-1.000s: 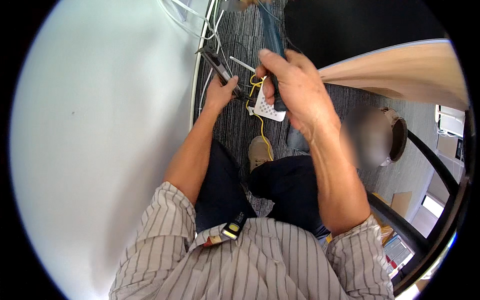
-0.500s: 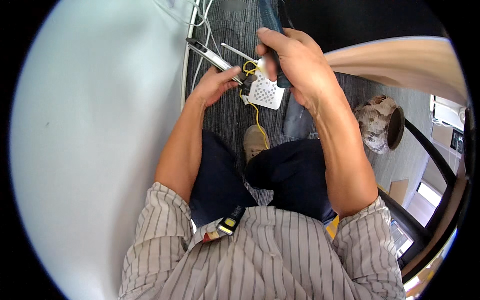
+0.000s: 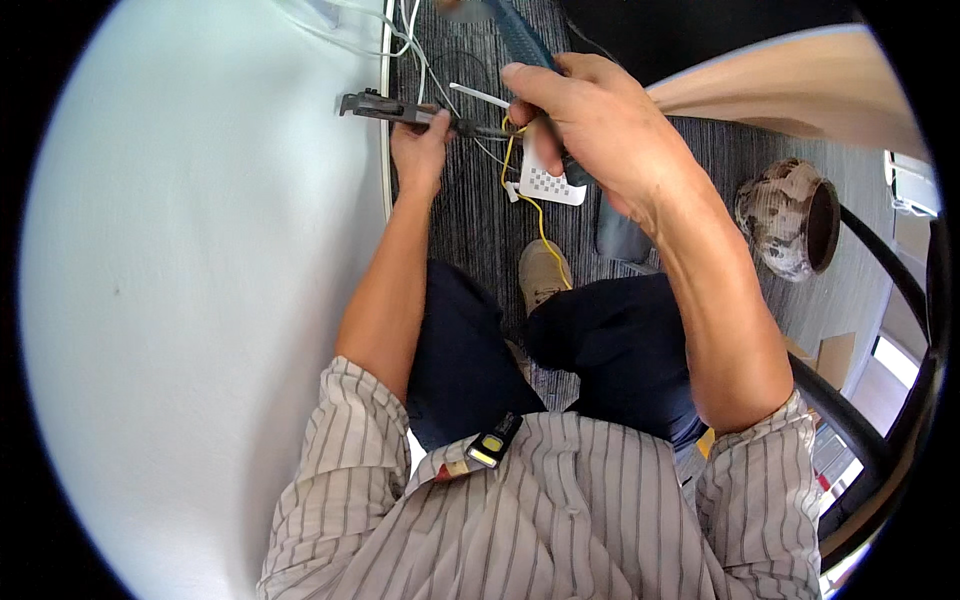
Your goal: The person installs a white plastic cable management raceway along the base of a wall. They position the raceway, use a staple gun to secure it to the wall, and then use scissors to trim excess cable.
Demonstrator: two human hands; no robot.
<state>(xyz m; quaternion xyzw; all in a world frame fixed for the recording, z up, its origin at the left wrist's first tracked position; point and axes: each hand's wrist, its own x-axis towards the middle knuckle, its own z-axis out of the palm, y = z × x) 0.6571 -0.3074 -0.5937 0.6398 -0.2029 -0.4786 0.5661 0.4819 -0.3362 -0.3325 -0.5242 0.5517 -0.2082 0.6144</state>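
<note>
Work appeared unfinished: left hand (image 3: pixel 418 163) grasped grey-black tool (image 3: pixel 385 107), upper left; right hand (image 3: pixel 612 125) grasped dark-blue tool (image 3: pixel 526 42), upper centre; neither was set down.

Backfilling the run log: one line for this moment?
left hand: holds dark metal tool | right hand: grips blue-green handle | floor: white box, yellow cable on dark carpet

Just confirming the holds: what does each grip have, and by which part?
The left grip holds a long dark-grey tool by its body; the right grip holds a dark teal-handled tool by the handle's lower end.
</note>
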